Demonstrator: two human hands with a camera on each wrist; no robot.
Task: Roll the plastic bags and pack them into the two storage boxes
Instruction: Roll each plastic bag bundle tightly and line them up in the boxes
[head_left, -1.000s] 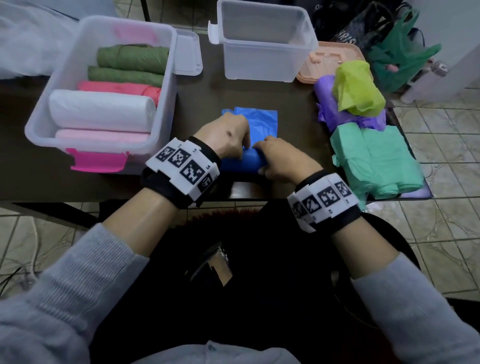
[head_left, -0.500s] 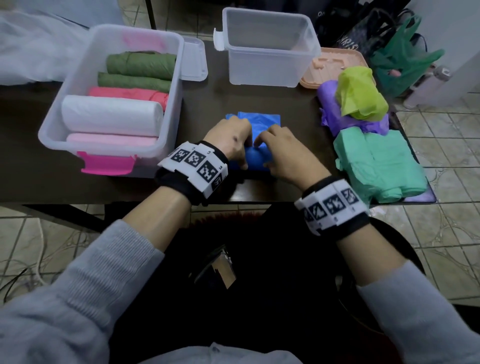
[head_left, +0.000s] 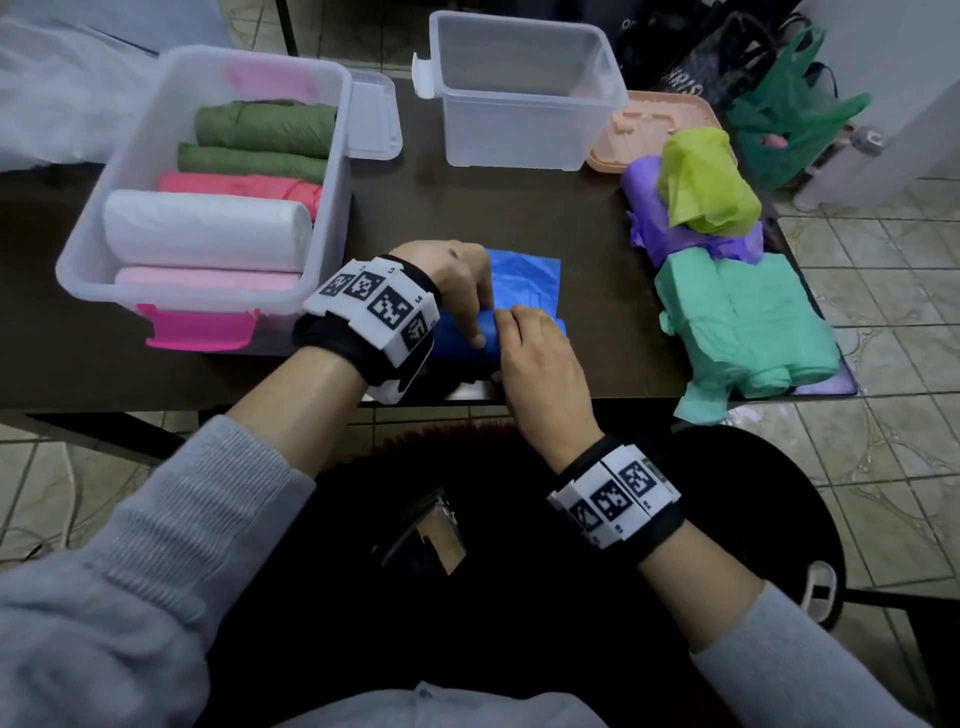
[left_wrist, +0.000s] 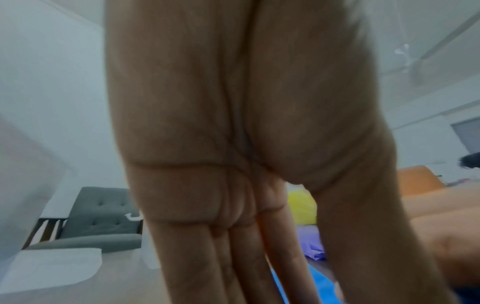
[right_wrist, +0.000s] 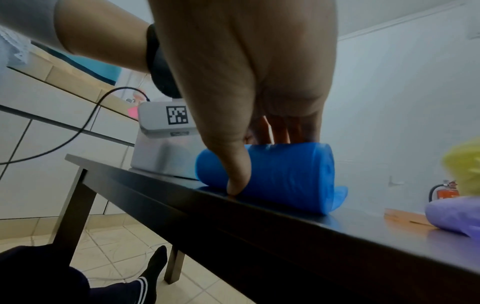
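Observation:
A blue plastic bag lies near the table's front edge, its near part wound into a roll (head_left: 467, 340) and the rest (head_left: 524, 280) flat beyond it. My left hand (head_left: 460, 291) presses straight fingers (left_wrist: 233, 257) down on the roll's left half. My right hand (head_left: 535, 353) holds the right half, thumb (right_wrist: 236, 174) against the near side and fingers over the top of the blue roll (right_wrist: 291, 174). The left storage box (head_left: 332, 223) holds green, pink and white rolls. The second box (head_left: 524, 135) stands empty behind.
Unrolled bags are piled at the right: mint green (head_left: 748, 322), purple (head_left: 649, 208) and yellow-green (head_left: 706, 182). A peach lid (head_left: 639, 124) and a clear lid (head_left: 374, 119) lie by the boxes. The table edge (head_left: 571, 395) runs right under my hands.
Both hands pushed forward over the blue roll, then drew back onto its near side. The flat part of the bag looks shorter.

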